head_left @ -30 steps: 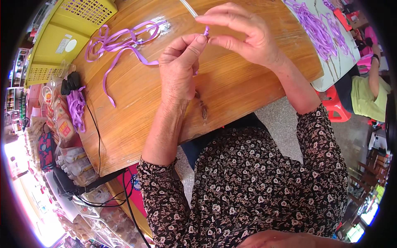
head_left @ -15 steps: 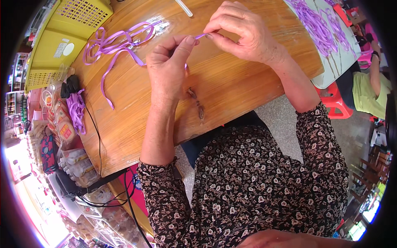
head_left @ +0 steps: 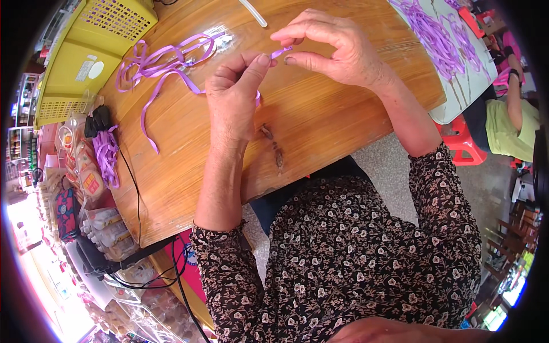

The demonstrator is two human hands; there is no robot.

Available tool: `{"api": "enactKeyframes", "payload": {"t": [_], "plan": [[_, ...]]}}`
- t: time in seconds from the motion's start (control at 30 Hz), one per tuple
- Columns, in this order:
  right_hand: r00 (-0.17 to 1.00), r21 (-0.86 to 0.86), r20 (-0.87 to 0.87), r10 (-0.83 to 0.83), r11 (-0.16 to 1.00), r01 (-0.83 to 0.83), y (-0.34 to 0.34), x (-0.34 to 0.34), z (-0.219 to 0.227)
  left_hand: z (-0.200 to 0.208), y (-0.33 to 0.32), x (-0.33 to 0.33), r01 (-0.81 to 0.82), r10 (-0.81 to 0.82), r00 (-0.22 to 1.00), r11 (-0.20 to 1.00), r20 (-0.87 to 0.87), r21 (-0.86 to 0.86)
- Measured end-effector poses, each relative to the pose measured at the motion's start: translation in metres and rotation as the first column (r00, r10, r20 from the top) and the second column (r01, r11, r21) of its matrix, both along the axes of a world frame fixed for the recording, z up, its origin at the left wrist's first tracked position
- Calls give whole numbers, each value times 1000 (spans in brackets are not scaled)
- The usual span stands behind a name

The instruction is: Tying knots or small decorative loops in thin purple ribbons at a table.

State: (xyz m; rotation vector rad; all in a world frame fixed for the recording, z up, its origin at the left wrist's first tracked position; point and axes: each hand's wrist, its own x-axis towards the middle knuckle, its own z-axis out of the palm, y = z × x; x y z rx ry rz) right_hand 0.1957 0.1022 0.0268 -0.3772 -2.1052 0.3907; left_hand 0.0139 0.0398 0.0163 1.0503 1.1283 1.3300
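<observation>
My left hand pinches a purple ribbon between thumb and forefinger, above the wooden table. A short end of the ribbon sticks out to the right of the pinch. Just beyond that end my right hand is held with thumb and fingers apart, curved around the tip with nothing gripped. On the left hand's other side, a length of purple ribbon runs to a loose looped heap on the table. Part of the ribbon is hidden behind the left hand.
A yellow plastic basket stands at the far left. Beside the table's left edge hangs a purple ribbon bundle, near a black cable. More purple ribbons lie on a white table at far right. A person in yellow-green sits beyond a red stool.
My right thumb and forefinger have parted and let go of the ribbon's end, which now stands free. My left hand keeps its pinch and has barely moved.
</observation>
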Motion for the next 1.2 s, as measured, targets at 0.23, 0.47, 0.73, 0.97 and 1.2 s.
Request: {"api": "enactKeyframes", "payload": {"t": [0.23, 0.47, 0.73, 0.97, 1.2], "plan": [[996, 157, 74, -46, 987, 34, 2, -2, -1, 1, -1, 0, -16, 16, 1000, 1000, -26, 12], [991, 201, 86, -103, 976, 84, -1, 1, 6, 4, -3, 2, -89, 96, 991, 993, -88, 83], [864, -507, -376, -334, 855, 110, 23, 31, 0, -7, 4, -12, 116, 36, 864, 956, -503, 268], [681, -456, -618, -393, 885, 97, 67, 81, -6, 7, 6, -45, -27, 142, 929, 948, -341, 318], [788, -277, -324, -524, 849, 450, 33, 48, 17, 15, -8, -49, -26, 41, 992, 991, -118, 130]]}}
